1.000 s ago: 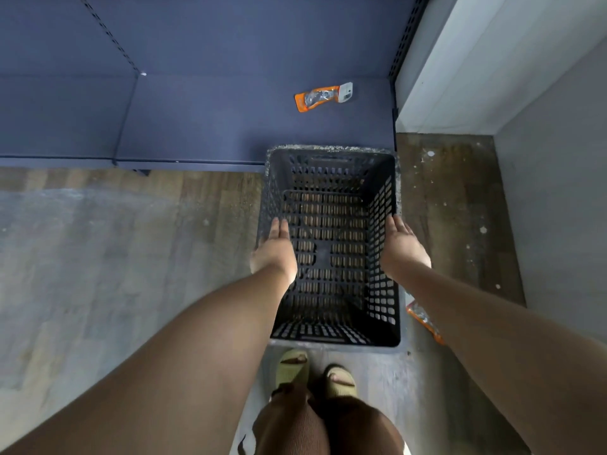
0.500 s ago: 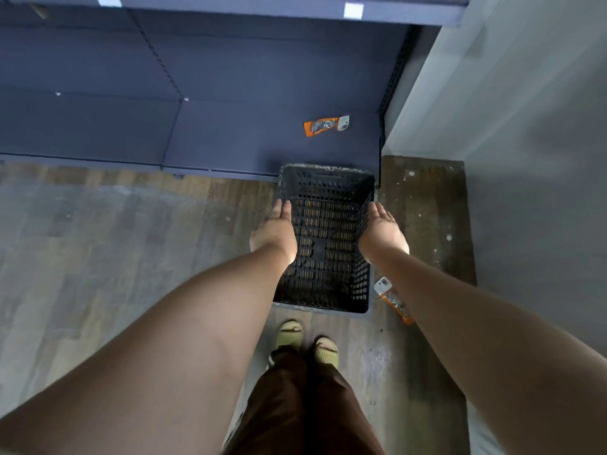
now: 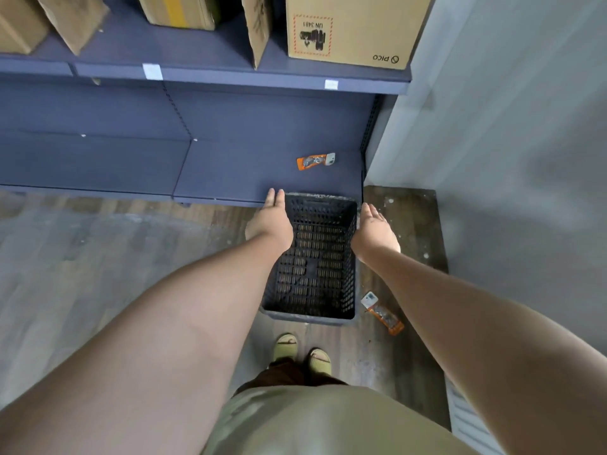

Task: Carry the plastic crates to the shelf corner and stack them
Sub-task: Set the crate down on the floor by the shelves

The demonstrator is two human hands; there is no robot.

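A dark grey perforated plastic crate (image 3: 315, 264) stands on the wooden floor, its far end against the bottom board of the blue shelf (image 3: 230, 172), near the corner by the wall. My left hand (image 3: 271, 218) is over the crate's left rim with fingers straight. My right hand (image 3: 374, 228) is beside the right rim, fingers straight, palm facing inward. Neither hand grips the crate. Only one crate is in view.
An orange packet (image 3: 315, 160) lies on the shelf's bottom board; another orange packet (image 3: 382, 313) lies on the floor right of the crate. Cardboard boxes (image 3: 348, 27) sit on the upper shelf. A grey wall (image 3: 509, 159) closes the right side. My feet (image 3: 302, 353) stand behind the crate.
The view has risen and pulled back, so the crate looks smaller and the upper shelf with boxes shows. Both hands have lifted off the crate's sides and moved toward its far end.
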